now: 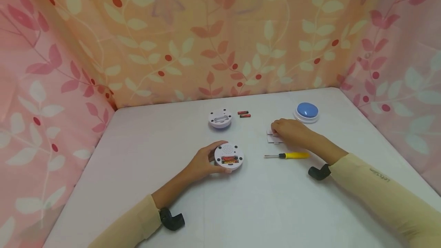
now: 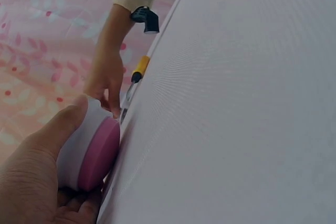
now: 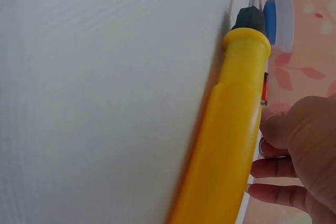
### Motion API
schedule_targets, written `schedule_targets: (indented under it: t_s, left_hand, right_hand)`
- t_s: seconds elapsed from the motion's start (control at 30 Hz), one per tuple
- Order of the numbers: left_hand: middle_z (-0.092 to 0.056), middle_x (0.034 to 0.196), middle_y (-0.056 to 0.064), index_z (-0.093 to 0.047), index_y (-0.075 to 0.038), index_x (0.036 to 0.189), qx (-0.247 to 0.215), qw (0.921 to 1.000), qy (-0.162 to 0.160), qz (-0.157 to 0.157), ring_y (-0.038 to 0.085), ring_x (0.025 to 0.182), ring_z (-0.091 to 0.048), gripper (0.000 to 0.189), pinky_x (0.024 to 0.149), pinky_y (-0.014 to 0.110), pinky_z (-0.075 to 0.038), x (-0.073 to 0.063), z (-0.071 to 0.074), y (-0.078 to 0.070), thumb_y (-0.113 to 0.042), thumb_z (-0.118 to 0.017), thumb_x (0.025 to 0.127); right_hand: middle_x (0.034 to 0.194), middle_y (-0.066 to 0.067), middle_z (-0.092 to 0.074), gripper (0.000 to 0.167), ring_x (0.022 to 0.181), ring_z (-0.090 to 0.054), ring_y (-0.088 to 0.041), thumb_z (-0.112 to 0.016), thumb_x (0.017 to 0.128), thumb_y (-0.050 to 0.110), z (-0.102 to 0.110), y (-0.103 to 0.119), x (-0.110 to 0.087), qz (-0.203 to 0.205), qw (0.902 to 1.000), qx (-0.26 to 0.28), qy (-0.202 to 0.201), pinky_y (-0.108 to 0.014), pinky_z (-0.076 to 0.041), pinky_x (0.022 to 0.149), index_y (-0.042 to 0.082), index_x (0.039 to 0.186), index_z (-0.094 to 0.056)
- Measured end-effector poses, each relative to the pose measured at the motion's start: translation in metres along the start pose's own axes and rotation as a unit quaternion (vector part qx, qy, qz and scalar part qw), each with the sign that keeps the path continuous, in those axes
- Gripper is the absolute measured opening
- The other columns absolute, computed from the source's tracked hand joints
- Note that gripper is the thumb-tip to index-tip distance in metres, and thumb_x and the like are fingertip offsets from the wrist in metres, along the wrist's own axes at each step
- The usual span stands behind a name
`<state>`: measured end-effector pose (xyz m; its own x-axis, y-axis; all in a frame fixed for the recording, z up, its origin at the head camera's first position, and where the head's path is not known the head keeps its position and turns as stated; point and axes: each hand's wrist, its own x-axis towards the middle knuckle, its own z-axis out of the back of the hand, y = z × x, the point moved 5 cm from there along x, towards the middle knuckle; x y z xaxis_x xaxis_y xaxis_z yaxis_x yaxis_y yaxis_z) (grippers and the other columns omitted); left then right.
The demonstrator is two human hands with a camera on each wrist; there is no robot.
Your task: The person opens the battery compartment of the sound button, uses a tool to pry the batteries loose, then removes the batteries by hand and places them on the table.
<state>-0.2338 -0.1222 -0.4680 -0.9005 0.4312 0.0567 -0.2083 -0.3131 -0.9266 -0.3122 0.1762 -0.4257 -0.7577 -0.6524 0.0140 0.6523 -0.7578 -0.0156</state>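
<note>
My left hand (image 1: 203, 162) grips a round white push-button device (image 1: 228, 149) by its sides, thumb and fingers around the rim. Its underside faces up, with two red batteries (image 1: 229, 159) in the uncovered compartment; the left wrist view shows its pink button (image 2: 101, 153) facing down. At the right, my right hand (image 1: 293, 131) reaches down over small flat white pieces (image 1: 274, 139), like battery covers. Its fingers are bent towards the table and touch one of them; whether they pinch it is hidden. A yellow-handled screwdriver (image 1: 297, 155) lies just in front of that hand.
A second white device (image 1: 220, 119) lies upside down behind, its battery compartment empty. Two loose batteries (image 1: 244, 114) lie beside it. A blue-topped button (image 1: 307, 111) stands at the back right. Floral curtains (image 1: 220, 37) border the white table (image 1: 144, 137).
</note>
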Motion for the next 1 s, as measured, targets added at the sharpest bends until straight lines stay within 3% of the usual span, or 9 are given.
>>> schedule_targets:
  t_s: [0.23, 0.43, 0.6, 0.77, 1.0]
  left_hand:
    - [-0.054, 0.144, -0.010, -0.049, -0.019, 0.150, -0.002, 1.0000, 0.004, 0.002, 0.010, 0.132, -0.053, 0.095, 0.111, 0.032, -0.042, 0.000, 0.001, 0.000, -0.034, -0.096, 0.069]
    - [-0.056, 0.142, -0.008, -0.049, -0.020, 0.149, -0.009, 0.9999, 0.008, 0.005, 0.013, 0.129, -0.056, 0.095, 0.109, 0.032, -0.045, 0.001, 0.001, 0.000, -0.033, -0.097, 0.068]
    - [-0.052, 0.146, -0.006, -0.047, -0.020, 0.151, -0.019, 0.9997, 0.017, 0.001, 0.013, 0.131, -0.054, 0.098, 0.108, 0.028, -0.045, 0.003, -0.001, -0.001, -0.028, -0.097, 0.067]
    - [-0.049, 0.150, -0.008, -0.044, -0.020, 0.153, -0.019, 0.9995, 0.027, 0.002, 0.012, 0.134, -0.052, 0.102, 0.108, 0.027, -0.044, 0.003, -0.002, 0.000, -0.027, -0.097, 0.067]
    - [-0.050, 0.149, -0.007, -0.045, -0.018, 0.152, -0.022, 0.9992, 0.033, -0.004, 0.014, 0.133, -0.052, 0.099, 0.109, 0.028, -0.043, 0.003, 0.000, 0.000, -0.024, -0.097, 0.068]
  right_hand:
    - [0.089, 0.001, -0.066, 0.011, 0.080, -0.059, -0.018, -0.076, 0.092, 0.014, 0.007, 0.000, 0.000, -0.015, 0.9996, 0.022, -0.008, -0.033, -0.058, 0.078, 0.015, 0.101, -0.070]
    - [0.094, -0.001, -0.072, 0.012, 0.080, -0.063, -0.017, -0.076, 0.092, 0.018, 0.027, 0.006, -0.007, -0.041, 0.9970, 0.065, -0.003, -0.037, -0.060, 0.078, 0.014, 0.103, -0.073]
    - [0.079, 0.007, -0.066, 0.014, 0.068, -0.056, -0.011, -0.076, 0.092, 0.029, 0.040, 0.015, -0.022, -0.036, 0.9914, 0.107, 0.065, -0.026, -0.055, 0.065, 0.017, 0.099, -0.072]
    - [0.072, 0.008, -0.057, 0.028, 0.066, -0.051, -0.011, -0.080, 0.085, 0.046, 0.041, 0.021, -0.037, -0.043, 0.9835, 0.116, 0.133, -0.026, -0.046, 0.058, 0.021, 0.095, -0.069]
    - [0.072, 0.007, -0.054, 0.033, 0.068, -0.050, -0.012, -0.087, 0.078, 0.045, 0.039, 0.026, -0.046, -0.041, 0.9843, 0.098, 0.141, -0.027, -0.043, 0.059, 0.020, 0.091, -0.068]
